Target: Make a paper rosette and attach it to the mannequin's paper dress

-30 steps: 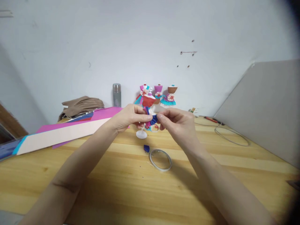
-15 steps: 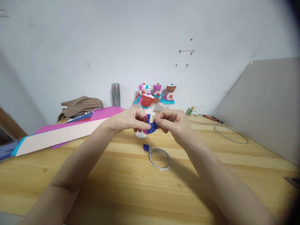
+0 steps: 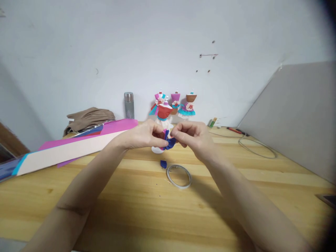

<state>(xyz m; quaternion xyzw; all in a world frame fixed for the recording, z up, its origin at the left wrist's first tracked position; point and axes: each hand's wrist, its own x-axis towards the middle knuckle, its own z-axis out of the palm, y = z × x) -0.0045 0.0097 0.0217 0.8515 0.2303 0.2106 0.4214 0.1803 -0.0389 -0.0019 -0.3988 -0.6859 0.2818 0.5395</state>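
The left hand [image 3: 147, 135] and the right hand [image 3: 193, 138] pinch a crinkly blue strip [image 3: 170, 144] between thumb and fingers, one at each side. The strip is up in front of the red-topped doll stand [image 3: 165, 112]. It is probably paper, but the view is too blurry to be sure. A bit of pink shows by the left fingers.

On the worktop [image 3: 126, 210], a small blue scrap [image 3: 163, 163] and a round ring [image 3: 181, 187] lie nearer than the red-topped doll stand, close to each other. Three dressed-up dolls [image 3: 190, 99] are behind that stand. To its left are a gray flask [image 3: 129, 107], a brown cloth [image 3: 90, 117] and big colored sheets [image 3: 70, 148].
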